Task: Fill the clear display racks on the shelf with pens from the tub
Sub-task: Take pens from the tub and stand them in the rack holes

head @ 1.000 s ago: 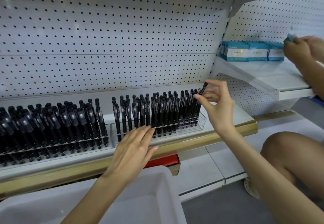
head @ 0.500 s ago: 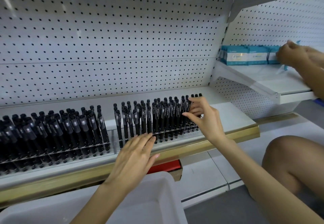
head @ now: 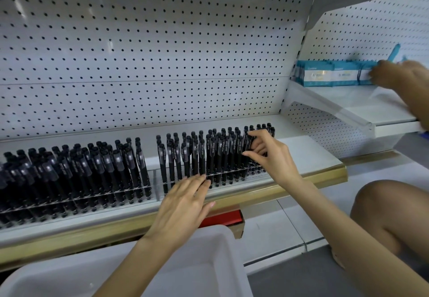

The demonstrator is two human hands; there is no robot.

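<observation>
So, our left hand (head: 185, 206) lies flat against the rack (head: 251, 176); right hand (head: 271, 157) pinches a pen (head: 246, 141). Pens look light, stiff, slick; we'd grip mid-barrel.

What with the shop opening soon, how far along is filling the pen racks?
Done: the left rack looks packed and the right rack nearly full. In hand: the right hand pinches a pen at that rack's right end while the left hand rests on its front. Left: perhaps a few end slots; the tub shows no pens in its visible part.
</observation>
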